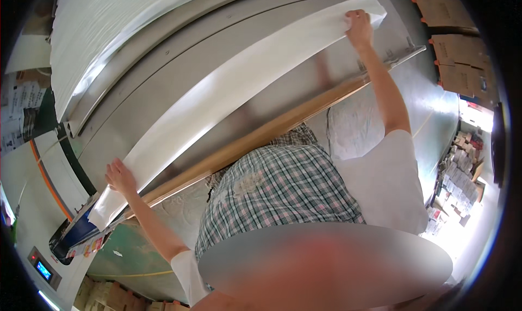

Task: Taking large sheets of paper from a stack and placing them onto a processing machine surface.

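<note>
A long, flat white strip [217,99], like a folded sheet of cloth or film, stretches diagonally across a grey metal work surface [174,88]. Near its lower left end my left hand [120,178] rests on it, fingers apart and reaching over the far edge. At the upper right end my right hand [359,29] is closed on the strip, with the fingers curled and the material creased beside them. The strip's left tip hangs past the end of the surface. Both arms are spread wide.
A wooden rail [255,140] runs along the near edge, close to my checked apron [283,186]. Beyond the surface lies a large mass of white layered material [119,34]. At left stands a machine with a small lit screen [43,269]. Cardboard boxes [465,61] are stacked at right.
</note>
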`<state>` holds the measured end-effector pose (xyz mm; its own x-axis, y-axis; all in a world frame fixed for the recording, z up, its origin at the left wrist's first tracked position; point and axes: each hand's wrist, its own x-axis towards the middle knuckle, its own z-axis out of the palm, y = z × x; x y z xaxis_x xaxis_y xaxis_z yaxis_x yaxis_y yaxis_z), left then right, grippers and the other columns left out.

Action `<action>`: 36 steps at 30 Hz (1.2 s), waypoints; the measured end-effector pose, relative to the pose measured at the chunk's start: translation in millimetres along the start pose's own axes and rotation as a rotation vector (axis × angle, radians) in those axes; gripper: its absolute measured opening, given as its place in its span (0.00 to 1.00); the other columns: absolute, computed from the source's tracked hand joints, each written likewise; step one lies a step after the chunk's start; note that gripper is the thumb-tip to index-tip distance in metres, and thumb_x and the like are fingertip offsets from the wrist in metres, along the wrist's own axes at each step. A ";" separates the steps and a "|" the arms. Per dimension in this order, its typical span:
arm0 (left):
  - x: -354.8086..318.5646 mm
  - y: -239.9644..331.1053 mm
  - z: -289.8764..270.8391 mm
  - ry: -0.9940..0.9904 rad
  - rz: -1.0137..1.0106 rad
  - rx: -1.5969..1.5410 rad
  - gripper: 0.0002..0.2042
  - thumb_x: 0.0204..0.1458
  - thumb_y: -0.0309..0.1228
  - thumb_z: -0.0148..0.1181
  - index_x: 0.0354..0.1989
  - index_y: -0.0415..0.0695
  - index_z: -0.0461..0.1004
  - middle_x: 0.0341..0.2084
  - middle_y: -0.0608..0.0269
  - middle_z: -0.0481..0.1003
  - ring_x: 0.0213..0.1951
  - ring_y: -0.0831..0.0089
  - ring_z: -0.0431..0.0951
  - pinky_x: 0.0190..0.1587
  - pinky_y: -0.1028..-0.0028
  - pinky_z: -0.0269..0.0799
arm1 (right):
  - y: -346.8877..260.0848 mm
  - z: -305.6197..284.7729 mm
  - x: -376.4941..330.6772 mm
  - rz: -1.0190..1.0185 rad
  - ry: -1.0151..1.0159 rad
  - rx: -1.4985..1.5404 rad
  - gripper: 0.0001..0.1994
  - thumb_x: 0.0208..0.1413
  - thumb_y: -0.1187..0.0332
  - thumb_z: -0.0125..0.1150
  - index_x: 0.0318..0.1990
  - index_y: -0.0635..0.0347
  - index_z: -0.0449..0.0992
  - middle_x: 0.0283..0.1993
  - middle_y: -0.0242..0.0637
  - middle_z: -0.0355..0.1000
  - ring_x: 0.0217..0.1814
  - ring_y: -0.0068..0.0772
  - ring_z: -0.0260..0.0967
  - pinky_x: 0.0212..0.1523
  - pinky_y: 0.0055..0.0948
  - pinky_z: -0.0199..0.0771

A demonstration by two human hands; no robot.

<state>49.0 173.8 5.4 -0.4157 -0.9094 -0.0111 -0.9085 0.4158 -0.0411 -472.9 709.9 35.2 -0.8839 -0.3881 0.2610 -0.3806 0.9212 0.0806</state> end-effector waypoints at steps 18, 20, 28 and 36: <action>-50.4 140.2 -4.3 -0.111 -0.051 0.034 0.27 0.53 0.57 0.29 0.53 0.57 0.65 0.58 0.63 0.57 0.62 0.54 0.45 0.57 0.42 0.35 | 248.5 69.2 101.1 0.427 0.302 -0.083 0.10 0.43 0.65 0.57 0.36 0.49 0.75 0.41 0.38 0.69 0.48 0.38 0.63 0.48 0.32 0.64; -52.8 134.7 -4.4 -0.123 -0.064 0.044 0.27 0.53 0.57 0.29 0.52 0.56 0.65 0.58 0.63 0.57 0.62 0.54 0.45 0.57 0.42 0.34 | 231.4 45.3 106.2 0.448 0.301 0.265 0.11 0.46 0.62 0.54 0.35 0.53 0.76 0.36 0.40 0.73 0.40 0.39 0.69 0.43 0.33 0.67; -40.9 141.9 0.8 -0.186 -0.022 0.036 0.27 0.54 0.56 0.29 0.53 0.54 0.65 0.58 0.62 0.57 0.62 0.54 0.45 0.56 0.40 0.34 | 205.4 151.9 112.4 0.030 0.176 -0.069 0.27 0.54 0.46 0.42 0.55 0.54 0.62 0.50 0.48 0.66 0.54 0.47 0.62 0.54 0.37 0.59; -38.3 80.8 16.0 -0.168 -0.041 0.121 0.25 0.55 0.53 0.31 0.53 0.53 0.64 0.58 0.59 0.57 0.61 0.50 0.47 0.56 0.39 0.36 | 200.0 119.4 134.1 0.119 -0.675 0.683 0.21 0.55 0.55 0.48 0.51 0.58 0.66 0.44 0.40 0.69 0.46 0.30 0.64 0.48 0.28 0.62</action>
<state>-7.8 242.1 -13.5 -0.3563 -0.9183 -0.1729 -0.9088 0.3835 -0.1642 -700.0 838.8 -28.5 -0.8159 -0.4238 -0.3933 -0.1661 0.8234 -0.5426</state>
